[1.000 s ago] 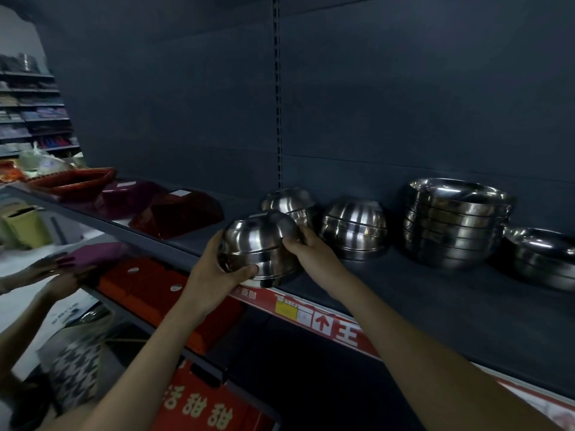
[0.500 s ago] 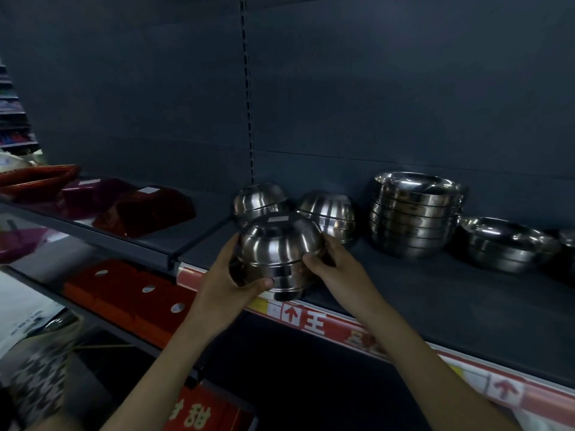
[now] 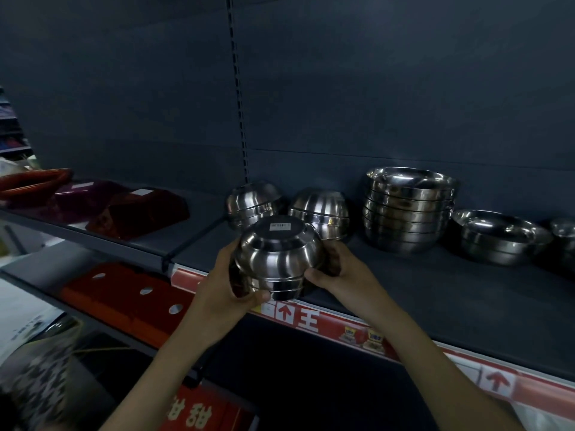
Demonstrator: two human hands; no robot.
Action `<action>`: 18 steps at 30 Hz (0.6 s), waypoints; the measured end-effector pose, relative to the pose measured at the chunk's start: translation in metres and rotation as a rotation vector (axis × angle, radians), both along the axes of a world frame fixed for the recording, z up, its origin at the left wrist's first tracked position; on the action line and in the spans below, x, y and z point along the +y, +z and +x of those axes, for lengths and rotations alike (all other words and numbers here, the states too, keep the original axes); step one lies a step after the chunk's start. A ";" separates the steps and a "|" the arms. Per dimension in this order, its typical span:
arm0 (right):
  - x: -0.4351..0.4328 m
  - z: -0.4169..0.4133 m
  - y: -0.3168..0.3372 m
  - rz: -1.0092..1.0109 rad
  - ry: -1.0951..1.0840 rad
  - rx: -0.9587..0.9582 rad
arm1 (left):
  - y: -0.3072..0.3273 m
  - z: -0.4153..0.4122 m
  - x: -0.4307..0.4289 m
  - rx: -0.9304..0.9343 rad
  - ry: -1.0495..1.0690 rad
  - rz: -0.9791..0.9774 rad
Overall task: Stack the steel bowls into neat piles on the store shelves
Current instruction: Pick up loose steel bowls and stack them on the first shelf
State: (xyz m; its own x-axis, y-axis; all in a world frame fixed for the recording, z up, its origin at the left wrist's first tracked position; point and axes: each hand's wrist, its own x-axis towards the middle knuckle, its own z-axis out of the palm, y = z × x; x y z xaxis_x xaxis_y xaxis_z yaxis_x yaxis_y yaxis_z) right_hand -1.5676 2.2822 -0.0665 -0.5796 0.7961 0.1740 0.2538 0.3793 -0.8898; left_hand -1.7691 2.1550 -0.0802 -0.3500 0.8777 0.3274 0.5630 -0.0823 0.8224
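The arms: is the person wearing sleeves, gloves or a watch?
No. The left arm and right arm are bare as far as the head view shows, with no sleeve edge. The left grip and right grip are bare hands: no gloves, rings, watch or bracelet show in the dim light.

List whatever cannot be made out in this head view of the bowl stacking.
Head view only:
- Label on the held bowl stack: print too small, blurred.
- Bowl count in that stack: left hand and right hand cover its sides.
- Back-left inverted pile: lower front hidden by the held stack.
- Far-right bowl: cut off by the frame edge.
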 end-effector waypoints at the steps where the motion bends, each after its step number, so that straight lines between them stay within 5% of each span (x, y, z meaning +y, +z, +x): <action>1: 0.001 0.000 -0.002 -0.010 -0.007 0.017 | 0.001 -0.001 -0.001 -0.011 -0.016 -0.008; 7: 0.002 0.002 -0.002 -0.083 -0.085 0.130 | 0.018 -0.005 0.000 -0.295 0.128 0.011; 18: -0.001 0.003 0.000 0.016 -0.079 0.084 | 0.022 0.001 0.003 -0.181 0.106 0.015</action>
